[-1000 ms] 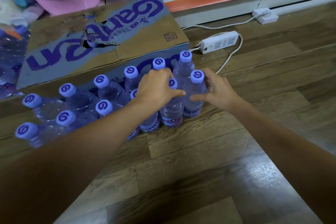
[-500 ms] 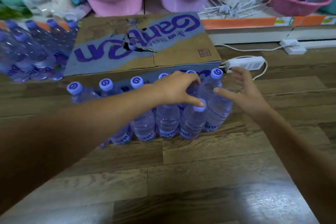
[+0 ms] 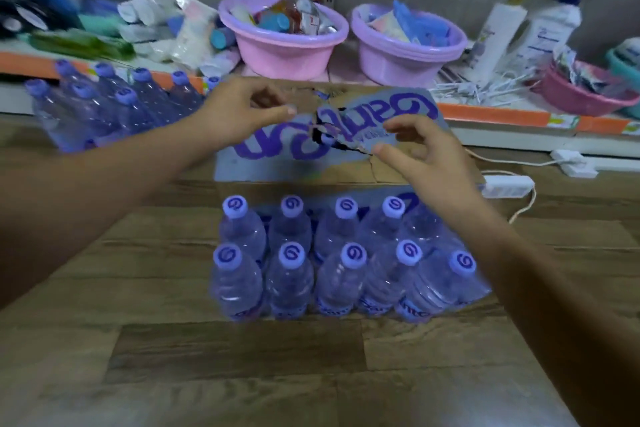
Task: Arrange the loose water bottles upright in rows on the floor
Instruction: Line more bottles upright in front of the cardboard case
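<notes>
On the wooden floor, the water bottles stand upright in two rows just near of a cardboard box. Above the box, the left hand and right hand hover with fingers loosely curled, holding nothing. More bottles lie far left.

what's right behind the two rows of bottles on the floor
A cardboard box with purple lettering and a torn top stands right behind the bottles. Both hands, left hand and right hand, hover over it, holding nothing. The box's contents cannot be seen.
</notes>
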### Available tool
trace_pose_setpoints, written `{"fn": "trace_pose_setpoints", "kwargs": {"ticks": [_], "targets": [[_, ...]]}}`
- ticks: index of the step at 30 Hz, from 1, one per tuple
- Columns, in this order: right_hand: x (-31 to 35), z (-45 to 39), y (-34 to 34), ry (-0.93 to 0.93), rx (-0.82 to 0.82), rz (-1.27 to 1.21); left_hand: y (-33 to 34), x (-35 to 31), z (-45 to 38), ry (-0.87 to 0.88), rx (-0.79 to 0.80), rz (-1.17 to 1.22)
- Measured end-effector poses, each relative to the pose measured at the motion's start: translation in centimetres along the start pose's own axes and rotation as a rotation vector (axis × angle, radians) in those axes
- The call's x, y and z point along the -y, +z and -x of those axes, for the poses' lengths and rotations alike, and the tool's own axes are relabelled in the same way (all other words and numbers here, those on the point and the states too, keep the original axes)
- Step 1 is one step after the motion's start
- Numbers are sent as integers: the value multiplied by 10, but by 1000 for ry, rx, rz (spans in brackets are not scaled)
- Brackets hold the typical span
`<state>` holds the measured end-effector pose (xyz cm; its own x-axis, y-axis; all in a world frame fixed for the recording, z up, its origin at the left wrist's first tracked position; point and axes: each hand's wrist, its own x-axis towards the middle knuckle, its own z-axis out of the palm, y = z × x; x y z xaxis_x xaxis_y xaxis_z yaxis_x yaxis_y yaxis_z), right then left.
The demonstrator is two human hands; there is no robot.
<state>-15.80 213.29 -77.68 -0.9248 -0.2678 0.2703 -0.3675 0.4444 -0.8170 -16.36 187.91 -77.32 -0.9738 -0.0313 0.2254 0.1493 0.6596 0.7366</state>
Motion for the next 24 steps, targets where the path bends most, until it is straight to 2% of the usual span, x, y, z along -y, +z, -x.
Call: {"fn": "trace_pose_setpoints", "kwargs": {"ticks": [4, 9, 13, 16, 20, 24], "targets": [[36, -26, 76, -17, 98, -128, -52, 70, 17, -163, -259, 163], [73, -54, 180, -27, 272, -114, -92, 166, 63, -410, -296, 210], [84, -76, 252, 41, 409, -62, -106, 215, 81, -508, -335, 253], [78, -91, 301, 136, 426, -40, -113, 240, 75, -523, -313, 269], [69, -91, 348, 277, 420, -36, -122, 265, 55, -544, -360, 298], [65, -107, 374, 271, 307, 36, -135, 281, 20, -503, -390, 218]]}}
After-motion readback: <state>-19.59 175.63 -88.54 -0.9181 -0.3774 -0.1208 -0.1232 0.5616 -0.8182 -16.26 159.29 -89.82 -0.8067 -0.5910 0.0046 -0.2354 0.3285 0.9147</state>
